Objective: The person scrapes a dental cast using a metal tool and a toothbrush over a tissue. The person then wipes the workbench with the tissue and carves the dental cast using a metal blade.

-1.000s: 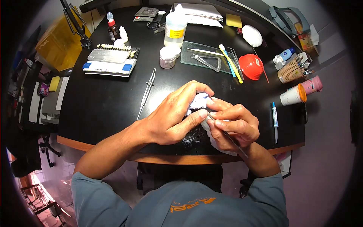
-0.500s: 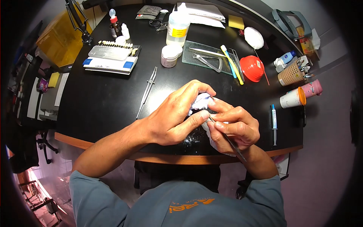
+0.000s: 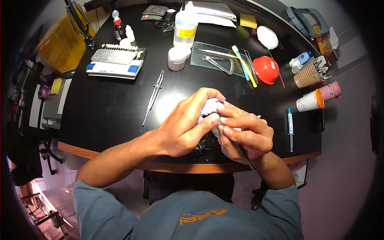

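Note:
My left hand [image 3: 186, 126] is curled round a pale, bluish-white lumpy piece [image 3: 209, 107], much of it hidden by my fingers; its exact kind I cannot make out. Pinched in my right hand [image 3: 251, 134] is a thin dark-handled carving tool [image 3: 245, 155]. Its tip end meets the piece near my left thumb, but the tip itself is covered. Something white, perhaps paper or cloth, shows partly beneath my right hand. White crumbs [image 3: 205, 145] lie on the black desk below. A pair of tweezers [image 3: 154, 98] rests left of my hands.
Behind my hands stand a white-lidded jar [image 3: 176, 63], a clear bottle [image 3: 185, 34] and a glass plate [image 3: 200, 61] bearing tools. A red bowl [image 3: 265, 70], a syringe [image 3: 291, 130] and an orange-lidded cup [image 3: 309, 102] are on the right. A tooth shade guide [image 3: 116, 56] lies far left.
The tool's handle has swung slightly, and my right fingers have shifted a little along with it. Both hands keep their grip. The whole view has moved slightly.

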`<state>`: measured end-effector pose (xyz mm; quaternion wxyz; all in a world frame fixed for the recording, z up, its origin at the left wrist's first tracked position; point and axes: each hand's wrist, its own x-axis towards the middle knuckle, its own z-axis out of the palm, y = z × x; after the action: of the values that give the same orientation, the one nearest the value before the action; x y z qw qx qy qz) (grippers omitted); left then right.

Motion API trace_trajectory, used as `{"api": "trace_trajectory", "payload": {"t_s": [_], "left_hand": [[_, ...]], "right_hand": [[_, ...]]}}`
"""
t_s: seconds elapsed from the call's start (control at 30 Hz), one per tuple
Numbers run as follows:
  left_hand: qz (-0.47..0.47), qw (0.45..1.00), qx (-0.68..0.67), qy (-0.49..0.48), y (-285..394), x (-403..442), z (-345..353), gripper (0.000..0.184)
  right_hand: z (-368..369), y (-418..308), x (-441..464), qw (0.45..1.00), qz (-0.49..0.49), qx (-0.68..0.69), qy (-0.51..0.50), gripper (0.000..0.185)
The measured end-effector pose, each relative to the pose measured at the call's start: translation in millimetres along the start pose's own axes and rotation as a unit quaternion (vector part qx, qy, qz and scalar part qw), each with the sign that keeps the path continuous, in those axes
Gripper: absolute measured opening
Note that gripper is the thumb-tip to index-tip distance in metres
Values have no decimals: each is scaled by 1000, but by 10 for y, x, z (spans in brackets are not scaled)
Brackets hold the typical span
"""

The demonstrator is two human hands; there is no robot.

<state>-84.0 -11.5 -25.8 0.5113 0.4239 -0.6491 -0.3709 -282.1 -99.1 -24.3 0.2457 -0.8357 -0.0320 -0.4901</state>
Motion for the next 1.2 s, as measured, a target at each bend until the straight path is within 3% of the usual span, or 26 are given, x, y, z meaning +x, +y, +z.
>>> {"api": "trace_trajectory", "payload": {"t_s": [0.1,0.3,0.7,1.2], "left_hand": [[-5,1000,3,-8,17,5,-11,45],[76,993,92,-17,-84,29,-71,53],[-53,990,-112,-60,-41,-2,-61,54],[-29,993,-100,-56,-50,-2,-40,48]], "right_hand": [[-13,32,-1,998,-46,-47,-17,22],[0,13,-14,998,30,49,20,23],[35,-25,-7,999,20,29,35,19],[21,-7,-13,1000,8,15,24,18]]}}
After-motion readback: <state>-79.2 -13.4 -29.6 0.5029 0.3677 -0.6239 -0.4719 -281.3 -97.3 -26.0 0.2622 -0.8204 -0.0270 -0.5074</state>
